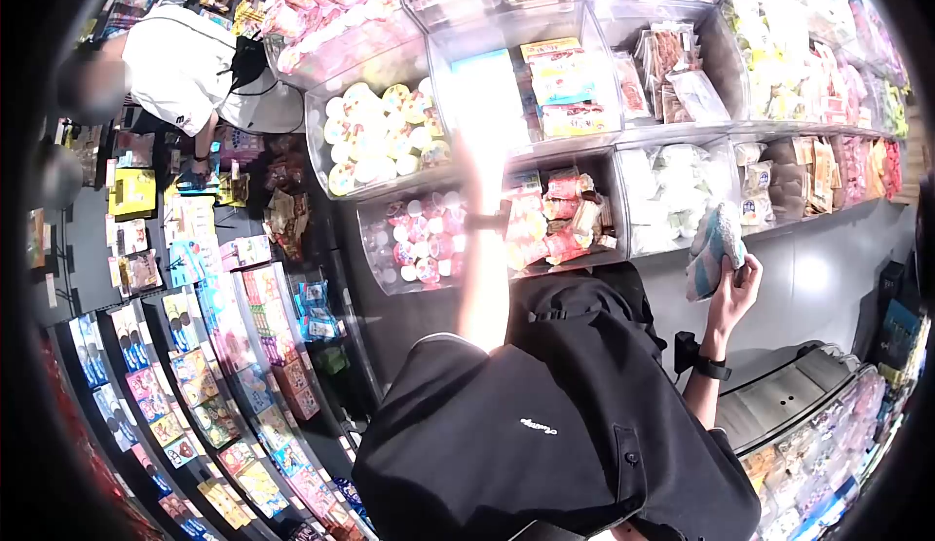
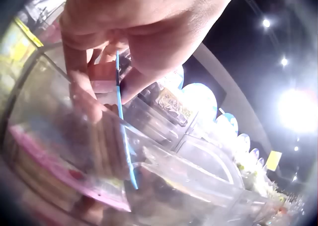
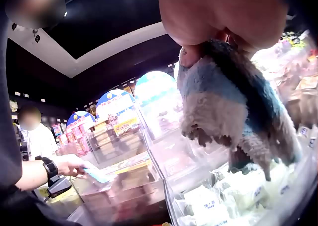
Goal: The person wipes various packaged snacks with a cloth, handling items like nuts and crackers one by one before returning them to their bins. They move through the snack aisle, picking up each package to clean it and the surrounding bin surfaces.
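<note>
My left hand [image 1: 479, 156] reaches over the clear bins, washed out by glare in the head view. In the left wrist view, its fingers and thumb pinch a thin, flat, blue-edged card [image 2: 120, 102], upright over a clear bin. The same card [image 3: 97, 174] appears pale blue in the right wrist view; its printing is not legible. My right hand [image 1: 737, 293], out to the right in front of the lower bins, grips a fluffy white, blue and dark striped cloth [image 1: 716, 249]. That cloth [image 3: 213, 102] hangs bunched below the palm in the right wrist view.
Round cups [image 1: 385, 137] fill a bin left of my left arm, and flat packets [image 1: 565, 83] stand in the bin to its right. White wrapped packets [image 1: 672, 195] lie in a lower bin. A person in a white shirt [image 1: 180, 64] bends over shelves at the upper left.
</note>
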Demonstrator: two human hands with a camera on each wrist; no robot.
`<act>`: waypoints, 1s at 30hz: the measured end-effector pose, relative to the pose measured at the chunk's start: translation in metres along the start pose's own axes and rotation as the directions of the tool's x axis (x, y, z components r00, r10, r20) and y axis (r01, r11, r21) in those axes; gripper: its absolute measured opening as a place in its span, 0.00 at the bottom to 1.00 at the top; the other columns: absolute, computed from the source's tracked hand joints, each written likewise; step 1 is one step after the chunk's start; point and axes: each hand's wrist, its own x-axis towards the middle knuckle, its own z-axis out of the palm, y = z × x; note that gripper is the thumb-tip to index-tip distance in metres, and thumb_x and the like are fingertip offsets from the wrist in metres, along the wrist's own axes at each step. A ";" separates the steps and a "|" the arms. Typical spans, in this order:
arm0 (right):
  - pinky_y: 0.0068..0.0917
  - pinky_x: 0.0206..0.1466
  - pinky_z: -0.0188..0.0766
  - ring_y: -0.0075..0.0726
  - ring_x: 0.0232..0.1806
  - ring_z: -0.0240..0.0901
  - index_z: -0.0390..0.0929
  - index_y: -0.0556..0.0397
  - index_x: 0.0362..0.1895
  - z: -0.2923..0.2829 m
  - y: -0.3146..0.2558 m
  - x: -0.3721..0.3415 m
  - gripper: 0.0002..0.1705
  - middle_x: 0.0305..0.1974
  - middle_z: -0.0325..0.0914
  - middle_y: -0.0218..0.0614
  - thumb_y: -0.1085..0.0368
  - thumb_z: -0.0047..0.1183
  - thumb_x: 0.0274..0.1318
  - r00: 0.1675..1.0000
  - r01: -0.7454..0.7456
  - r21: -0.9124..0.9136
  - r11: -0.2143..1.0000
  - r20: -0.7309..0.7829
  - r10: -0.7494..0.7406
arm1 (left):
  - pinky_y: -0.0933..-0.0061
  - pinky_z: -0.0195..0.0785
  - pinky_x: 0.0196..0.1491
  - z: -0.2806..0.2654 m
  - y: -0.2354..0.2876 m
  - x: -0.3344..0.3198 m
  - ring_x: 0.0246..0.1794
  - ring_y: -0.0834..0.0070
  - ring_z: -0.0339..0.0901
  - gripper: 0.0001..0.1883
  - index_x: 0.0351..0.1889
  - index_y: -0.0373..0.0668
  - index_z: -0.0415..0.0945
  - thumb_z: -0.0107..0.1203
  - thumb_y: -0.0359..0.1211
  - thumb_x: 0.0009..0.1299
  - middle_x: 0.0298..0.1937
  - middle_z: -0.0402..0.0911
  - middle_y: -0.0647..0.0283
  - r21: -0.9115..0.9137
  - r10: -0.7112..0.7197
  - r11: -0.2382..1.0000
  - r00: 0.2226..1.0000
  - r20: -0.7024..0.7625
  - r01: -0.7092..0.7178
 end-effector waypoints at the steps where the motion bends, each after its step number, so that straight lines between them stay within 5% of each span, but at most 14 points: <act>1: 0.18 0.51 0.64 0.23 0.44 0.70 0.67 0.60 0.47 -0.001 0.000 0.000 0.13 0.41 0.75 0.35 0.73 0.53 0.59 1.000 -0.011 -0.012 1.000 -0.006 0.011 | 0.58 0.70 0.46 -0.004 0.006 0.000 0.45 0.51 0.76 0.22 0.55 0.39 0.68 0.55 0.32 0.63 0.44 0.78 0.46 0.052 0.034 0.998 0.999 -0.028 -0.033; 5: 0.19 0.51 0.64 0.23 0.45 0.69 0.67 0.59 0.48 -0.002 -0.001 0.002 0.13 0.43 0.74 0.34 0.74 0.52 0.59 1.000 -0.022 -0.011 1.000 -0.001 0.022 | 0.55 0.69 0.46 -0.004 0.008 0.002 0.46 0.51 0.73 0.20 0.52 0.34 0.67 0.53 0.32 0.63 0.45 0.72 0.41 0.179 -0.051 0.983 0.992 0.112 0.030; 8: 0.19 0.51 0.64 0.23 0.45 0.69 0.67 0.59 0.48 -0.004 0.003 0.007 0.13 0.43 0.74 0.34 0.73 0.52 0.59 1.000 0.000 0.007 1.000 0.010 0.000 | 0.55 0.69 0.51 0.002 0.001 0.000 0.51 0.49 0.71 0.20 0.52 0.37 0.70 0.52 0.34 0.62 0.50 0.70 0.39 0.239 0.234 0.943 0.972 0.013 -0.230; 11: 0.17 0.48 0.65 0.21 0.42 0.70 0.67 0.59 0.47 -0.007 0.003 0.011 0.14 0.39 0.76 0.34 0.74 0.53 0.58 1.000 -0.015 0.022 1.000 -0.005 0.015 | 0.53 0.65 0.56 0.003 -0.009 0.003 0.55 0.46 0.67 0.16 0.48 0.39 0.74 0.51 0.34 0.63 0.55 0.67 0.38 0.343 0.041 0.928 0.957 0.289 -0.143; 12: 0.17 0.48 0.65 0.21 0.42 0.69 0.67 0.59 0.47 -0.008 0.003 0.013 0.14 0.39 0.76 0.34 0.74 0.53 0.58 1.000 -0.012 0.000 1.000 -0.002 0.012 | 0.52 0.64 0.54 0.008 -0.017 0.002 0.52 0.48 0.70 0.15 0.46 0.45 0.78 0.49 0.39 0.65 0.54 0.71 0.46 0.463 0.029 0.868 0.948 0.318 -0.182; 14: 0.17 0.48 0.65 0.20 0.42 0.69 0.67 0.59 0.46 -0.012 0.011 0.018 0.14 0.39 0.77 0.34 0.75 0.53 0.57 1.000 0.000 0.002 1.000 0.018 0.000 | 0.52 0.66 0.52 0.005 -0.022 -0.005 0.49 0.45 0.72 0.16 0.36 0.41 0.82 0.50 0.42 0.64 0.51 0.74 0.45 0.566 0.393 0.636 0.851 0.349 -0.525; 16: 0.17 0.48 0.66 0.20 0.42 0.70 0.68 0.58 0.46 -0.011 0.007 0.022 0.13 0.40 0.77 0.35 0.75 0.54 0.57 1.000 0.009 0.034 0.999 0.021 -0.010 | 0.53 0.68 0.47 -0.004 -0.002 0.005 0.43 0.48 0.75 0.13 0.32 0.39 0.81 0.51 0.39 0.61 0.41 0.78 0.45 0.551 0.300 0.639 0.833 0.465 -0.537; 17: 0.17 0.48 0.66 0.21 0.42 0.70 0.68 0.58 0.46 -0.011 0.005 0.024 0.13 0.40 0.77 0.35 0.75 0.54 0.57 1.000 0.016 0.042 0.999 0.025 -0.017 | 0.54 0.69 0.44 -0.002 0.000 0.012 0.38 0.51 0.77 0.10 0.30 0.38 0.80 0.52 0.35 0.59 0.33 0.79 0.46 0.435 0.111 0.820 0.848 0.518 -0.372; 18: 0.17 0.48 0.65 0.21 0.43 0.70 0.68 0.58 0.46 -0.012 0.005 0.027 0.13 0.40 0.77 0.35 0.75 0.54 0.57 1.000 -0.001 0.043 0.999 0.025 0.000 | 0.55 0.69 0.36 -0.001 0.003 0.013 0.28 0.53 0.77 0.10 0.22 0.41 0.80 0.52 0.35 0.59 0.22 0.77 0.51 0.416 0.181 0.826 0.877 0.444 -0.381; 21: 0.16 0.47 0.65 0.20 0.42 0.70 0.68 0.59 0.46 -0.018 0.013 0.039 0.14 0.40 0.76 0.35 0.76 0.53 0.57 0.999 0.015 0.065 0.998 0.033 -0.017 | 0.53 0.69 0.38 0.002 -0.012 0.019 0.33 0.50 0.77 0.11 0.29 0.40 0.81 0.50 0.36 0.62 0.30 0.79 0.47 0.452 0.012 0.851 0.872 0.490 -0.266; 24: 0.17 0.48 0.65 0.20 0.43 0.69 0.67 0.59 0.47 -0.025 0.016 0.055 0.14 0.40 0.76 0.34 0.76 0.53 0.57 0.999 -0.015 0.100 0.995 0.041 0.011 | 0.54 0.68 0.43 0.002 -0.014 0.014 0.39 0.49 0.76 0.12 0.36 0.37 0.79 0.50 0.35 0.63 0.36 0.79 0.45 0.490 0.076 0.813 0.891 0.448 -0.316; 25: 0.17 0.49 0.64 0.20 0.44 0.69 0.67 0.59 0.47 -0.029 0.016 0.063 0.14 0.40 0.75 0.34 0.76 0.53 0.57 0.998 -0.010 0.079 0.997 0.057 0.005 | 0.55 0.67 0.47 0.001 0.002 0.007 0.43 0.50 0.74 0.13 0.41 0.35 0.77 0.51 0.34 0.63 0.40 0.77 0.44 0.204 0.161 0.955 0.954 0.255 -0.216; 27: 0.17 0.50 0.64 0.21 0.44 0.69 0.66 0.59 0.47 -0.035 0.017 0.080 0.14 0.41 0.75 0.35 0.76 0.53 0.57 0.997 0.003 0.146 0.989 0.079 -0.015 | 0.57 0.66 0.49 -0.004 0.035 -0.010 0.44 0.50 0.74 0.14 0.43 0.34 0.76 0.52 0.33 0.63 0.40 0.78 0.45 0.309 0.212 0.902 0.934 0.286 -0.300; 30: 0.19 0.52 0.63 0.23 0.46 0.70 0.67 0.59 0.47 -0.048 0.020 0.108 0.15 0.43 0.75 0.36 0.77 0.54 0.56 0.994 0.009 0.137 0.991 0.104 -0.023 | 0.61 0.68 0.48 0.012 0.080 -0.055 0.41 0.54 0.77 0.13 0.42 0.34 0.77 0.55 0.33 0.64 0.39 0.79 0.47 0.201 0.279 0.928 0.944 0.178 -0.313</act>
